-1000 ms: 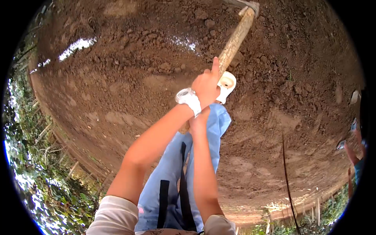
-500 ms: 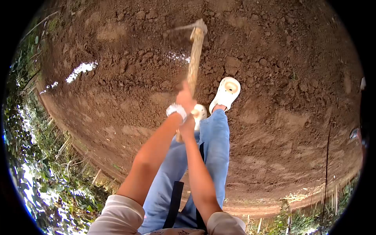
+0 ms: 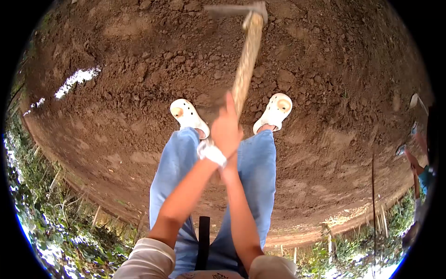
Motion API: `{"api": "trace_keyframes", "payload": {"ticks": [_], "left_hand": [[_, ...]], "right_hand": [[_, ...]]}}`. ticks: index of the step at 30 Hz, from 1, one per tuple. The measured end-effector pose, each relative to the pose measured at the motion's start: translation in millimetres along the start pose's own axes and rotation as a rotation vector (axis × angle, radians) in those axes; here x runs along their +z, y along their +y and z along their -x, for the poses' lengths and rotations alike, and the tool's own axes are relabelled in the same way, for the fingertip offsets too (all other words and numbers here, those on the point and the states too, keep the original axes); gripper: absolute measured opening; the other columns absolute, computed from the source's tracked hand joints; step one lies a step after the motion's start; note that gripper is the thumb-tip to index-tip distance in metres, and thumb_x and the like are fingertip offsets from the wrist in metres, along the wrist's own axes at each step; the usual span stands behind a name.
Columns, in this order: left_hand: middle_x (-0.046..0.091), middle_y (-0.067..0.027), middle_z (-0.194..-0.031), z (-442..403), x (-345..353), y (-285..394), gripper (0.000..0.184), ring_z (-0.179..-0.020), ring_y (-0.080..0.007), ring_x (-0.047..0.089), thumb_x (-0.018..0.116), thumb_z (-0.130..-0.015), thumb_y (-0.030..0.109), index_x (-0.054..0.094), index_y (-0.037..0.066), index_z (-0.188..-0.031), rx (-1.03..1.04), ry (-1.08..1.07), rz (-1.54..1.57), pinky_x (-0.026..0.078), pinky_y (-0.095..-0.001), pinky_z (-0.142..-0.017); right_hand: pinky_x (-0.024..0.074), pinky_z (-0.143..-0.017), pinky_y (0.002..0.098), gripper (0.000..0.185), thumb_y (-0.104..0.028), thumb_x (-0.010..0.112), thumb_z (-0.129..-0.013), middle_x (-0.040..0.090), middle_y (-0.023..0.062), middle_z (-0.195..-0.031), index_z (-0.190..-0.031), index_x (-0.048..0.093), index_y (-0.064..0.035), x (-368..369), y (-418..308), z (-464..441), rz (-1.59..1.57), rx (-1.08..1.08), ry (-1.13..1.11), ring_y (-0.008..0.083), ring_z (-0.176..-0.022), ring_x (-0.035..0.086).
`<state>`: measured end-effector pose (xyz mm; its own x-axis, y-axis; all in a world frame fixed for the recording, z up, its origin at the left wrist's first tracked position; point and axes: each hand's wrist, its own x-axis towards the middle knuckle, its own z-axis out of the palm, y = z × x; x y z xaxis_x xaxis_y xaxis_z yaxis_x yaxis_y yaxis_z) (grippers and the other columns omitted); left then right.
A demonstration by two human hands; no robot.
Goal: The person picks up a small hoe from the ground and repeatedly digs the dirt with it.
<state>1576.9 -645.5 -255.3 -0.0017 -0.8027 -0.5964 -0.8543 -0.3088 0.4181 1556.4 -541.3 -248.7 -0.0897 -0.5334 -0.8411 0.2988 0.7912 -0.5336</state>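
A hoe (image 3: 247, 63) with a rough wooden handle and a thin metal blade (image 3: 230, 9) reaches up the head view from my hands, its blade pointing left over the soil. My left hand (image 3: 226, 132), with a white band at the wrist, is wrapped round the handle, one finger lying along it. Closer to my body, my right hand (image 3: 230, 168) is closed round the handle's lower part; the left wrist hides much of it. The handle's end is out of sight behind my hands and forearms.
Loose, clumpy brown soil (image 3: 316, 153) spreads all around. My white clogs (image 3: 186, 114) stand apart on it. Other people's limbs, including a hand (image 3: 410, 159), show at the right edge. Green plants and sticks (image 3: 60, 218) line the lower left; a thin dark pole (image 3: 373, 200) rises at lower right.
The hoe's head has moved up and right in view, farther from my body, with both hands still on the handle. My left clog, earlier partly behind my hands, now stands clear to the left.
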Motion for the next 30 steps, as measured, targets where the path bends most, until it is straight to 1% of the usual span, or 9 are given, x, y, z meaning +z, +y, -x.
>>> {"api": "trace_keyframes", "payload": {"ticks": [1,3,5,8,14,18,24,26,30], "left_hand": [[0.052,-0.0229,-0.083,-26.9,-16.9,-4.6,0.085,-0.063,-0.0338,0.057,0.06,-0.063,0.0,0.012,-0.001,-0.133,-0.013,0.004,-0.097,0.048,-0.0389,-0.052],[0.052,-0.022,-0.085,-79.2,-38.5,-22.0,0.084,-0.065,-0.0325,0.058,0.063,-0.065,0.003,0.013,0.0,-0.133,-0.031,0.041,-0.208,0.049,-0.0371,-0.054],[0.055,-0.0276,-0.082,-124.5,-54.2,-49.9,0.078,-0.071,-0.0382,0.058,0.057,-0.067,0.002,0.012,-0.005,-0.13,-0.026,0.033,-0.146,0.048,-0.0411,-0.062],[0.057,-0.0288,-0.084,-149.4,-62.4,-81.4,0.079,-0.079,-0.0395,0.058,0.059,-0.066,0.006,0.012,-0.006,-0.129,-0.15,-0.05,0.037,0.047,-0.0416,-0.068],[0.057,-0.0289,-0.083,-50.2,24.3,-48.4,0.082,-0.078,-0.0408,0.058,0.056,-0.064,0.005,0.009,-0.004,-0.131,-0.388,-0.114,0.378,0.047,-0.0416,-0.07],[0.057,-0.0287,-0.083,30.1,66.9,-7.0,0.083,-0.078,-0.0417,0.057,0.055,-0.066,0.002,0.006,-0.002,-0.132,-0.536,-0.155,0.626,0.047,-0.0432,-0.068],[0.056,-0.029,-0.091,76.2,51.5,32.6,0.083,-0.077,-0.0425,0.058,0.056,-0.067,0.001,0.006,-0.001,-0.133,-0.526,-0.117,0.706,0.047,-0.0436,-0.068],[0.055,-0.0269,-0.08,41.1,55.0,22.4,0.082,-0.065,-0.0369,0.058,0.053,-0.066,-0.004,0.005,-0.004,-0.133,-0.292,0.263,0.634,0.046,-0.041,-0.054],[0.056,-0.0271,-0.091,-64.6,-21.1,-22.7,0.082,-0.078,-0.0373,0.059,0.055,-0.069,0.004,0.004,-0.003,-0.133,-0.408,0.078,0.628,0.049,-0.0375,-0.067]], "right_hand": [[0.0443,-0.068,0.0271,0.027,-0.006,0.053,-0.08,0.053,0.0064,-0.098,-0.106,0.048,-0.0005,25.9,-32.8,-22.0,-0.24,0.303,0.026,0.0107,-0.086,0.05],[0.0451,-0.071,0.0304,0.034,-0.003,0.056,-0.078,0.054,0.0082,-0.099,-0.111,0.044,-0.0003,60.1,-32.1,-71.5,-0.085,-0.025,-0.153,0.0158,-0.088,0.052],[0.0467,-0.069,0.031,0.045,0.002,0.055,-0.076,0.052,0.011,-0.105,-0.117,0.036,-0.0002,95.4,-40.6,-109.4,-0.124,0.103,-0.154,0.0185,-0.091,0.053],[0.0409,-0.042,0.0309,0.016,0.0,0.056,-0.072,0.058,0.0112,-0.071,-0.088,0.053,0.0043,113.4,-74.0,-116.8,0.098,0.233,-0.081,0.0163,-0.053,0.055],[0.0383,-0.036,0.0289,0.009,-0.004,0.051,-0.076,0.056,0.0103,-0.06,-0.082,0.052,0.0025,-0.9,-19.5,-55.1,0.345,0.121,-0.069,0.0166,-0.045,0.053],[0.0393,-0.036,0.0279,0.016,-0.01,0.056,-0.074,0.056,0.0099,-0.061,-0.084,0.052,0.0022,-64.7,-33.4,9.5,0.451,0.47,-0.036,0.0159,-0.043,0.053],[0.046,-0.049,0.0304,0.027,-0.01,0.058,-0.073,0.062,0.0136,-0.071,-0.092,0.052,0.0075,-119.3,-20.1,47.4,0.564,0.283,-0.142,0.0215,-0.056,0.06],[0.0432,-0.044,0.0266,0.024,-0.01,0.061,-0.074,0.06,0.0111,-0.07,-0.09,0.053,0.0067,-94.5,-34.2,6.6,0.592,0.172,-0.219,0.0156,-0.054,0.057],[0.0412,-0.039,0.0275,0.023,-0.011,0.057,-0.074,0.057,0.0128,-0.06,-0.085,0.052,0.0087,5.4,-87.4,-78.9,0.522,-0.035,-0.304,0.017,-0.048,0.056]]}}
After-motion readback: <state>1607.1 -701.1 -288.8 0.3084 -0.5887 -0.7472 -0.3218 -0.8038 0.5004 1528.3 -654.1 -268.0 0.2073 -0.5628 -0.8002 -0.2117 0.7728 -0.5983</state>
